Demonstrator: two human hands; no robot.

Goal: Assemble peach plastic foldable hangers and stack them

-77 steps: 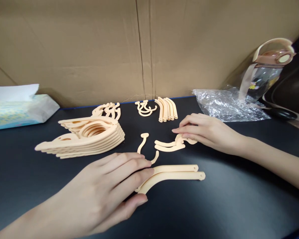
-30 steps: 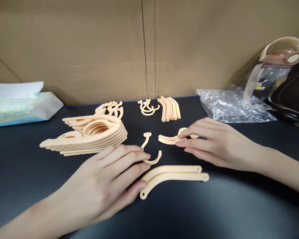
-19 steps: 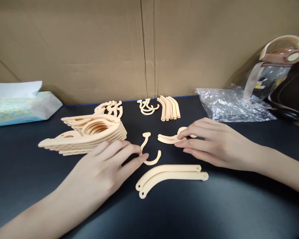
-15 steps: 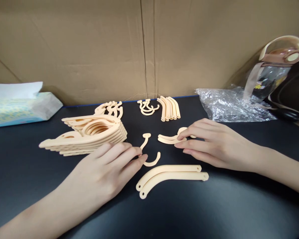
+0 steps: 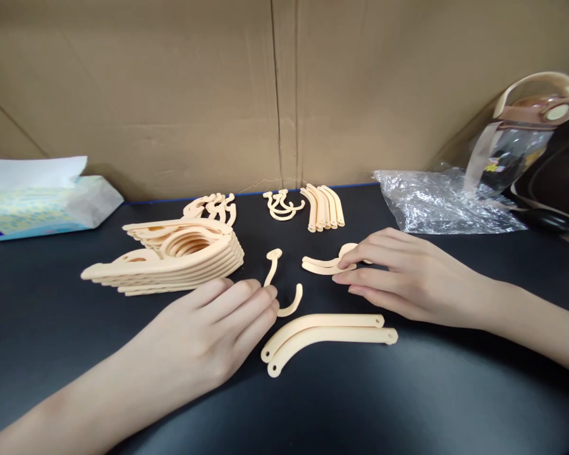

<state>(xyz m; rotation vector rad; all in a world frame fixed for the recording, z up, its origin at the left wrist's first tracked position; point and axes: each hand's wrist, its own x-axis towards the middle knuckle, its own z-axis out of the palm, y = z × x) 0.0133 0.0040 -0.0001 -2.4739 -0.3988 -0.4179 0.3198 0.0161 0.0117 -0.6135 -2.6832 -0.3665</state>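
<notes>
My left hand (image 5: 234, 322) is closed, its fingertips pinching a cream plastic hanger hook (image 5: 293, 304). The hook's flat head points away from me, and its middle is covered by my fingers. On the right, my right hand (image 5: 391, 272) rests with fingers apart, fingertips touching a pair of small curved hanger pieces (image 5: 320, 265). Part of those pieces is hidden under the fingers. Between the hands and closer to me, two long curved hanger arms (image 5: 329, 333) lie side by side, each with a hole at its ends.
A stack of cream hanger parts (image 5: 203, 259) stands at the left, with small curved parts (image 5: 213, 207) behind it. Further hooks (image 5: 282, 205) and several hanger arms (image 5: 322, 207) lie at the back. Around them are a tissue pack (image 5: 52, 202), clear plastic bag (image 5: 436, 202) and bottle (image 5: 521, 151).
My left hand has closed more on the hook and tilted it slightly, its head shifting a little left. My right hand stays on the small curved pieces.
</notes>
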